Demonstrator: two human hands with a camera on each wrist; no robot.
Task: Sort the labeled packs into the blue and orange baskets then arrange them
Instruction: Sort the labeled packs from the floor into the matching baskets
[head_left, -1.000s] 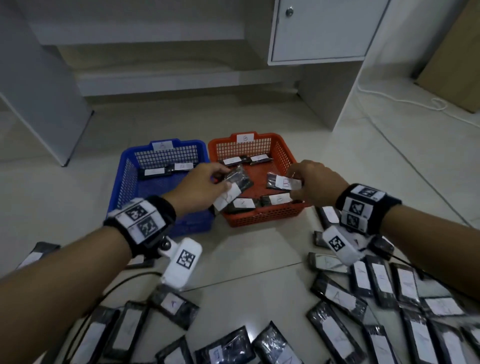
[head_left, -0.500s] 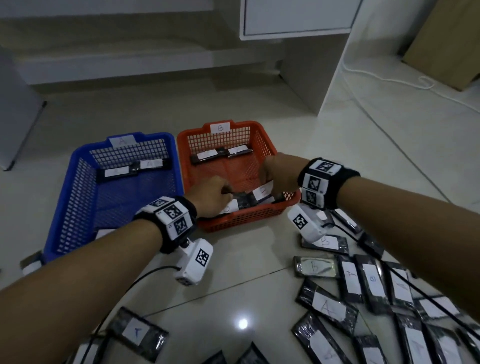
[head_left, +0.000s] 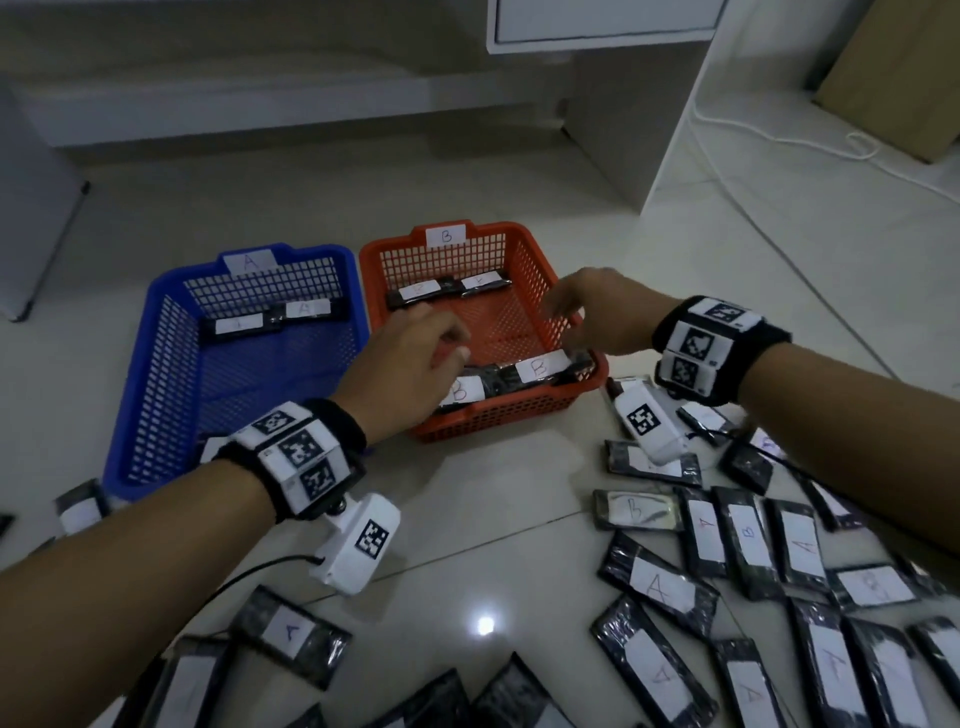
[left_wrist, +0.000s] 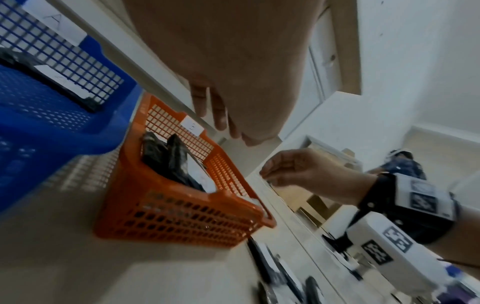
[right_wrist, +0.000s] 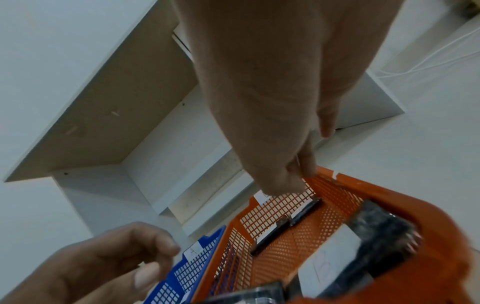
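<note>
Left hand (head_left: 410, 358) and right hand (head_left: 597, 312) hover over the orange basket (head_left: 498, 415), fingers (head_left: 441, 335) loose (holding nothing); B packs (head_left: 540, 366) lie crosswise just below, between them.

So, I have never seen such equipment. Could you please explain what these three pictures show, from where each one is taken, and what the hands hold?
No machine here: a person sorts things with bare hands. The wide picture comes from a camera worn on the head. The other two come from a white camera box strapped under each wrist, looking along the fingers; the black-and-white squares are markers. The left hand and the right hand are over the orange basket, tagged B. Beside it stands the blue basket, tagged A. Each holds a few black packs with white labels; the pack labelled B lies near the orange basket's front wall. Many loose packs lie on the tiled floor. Neither hand has a grip on anything, as far as I can see.
</note>
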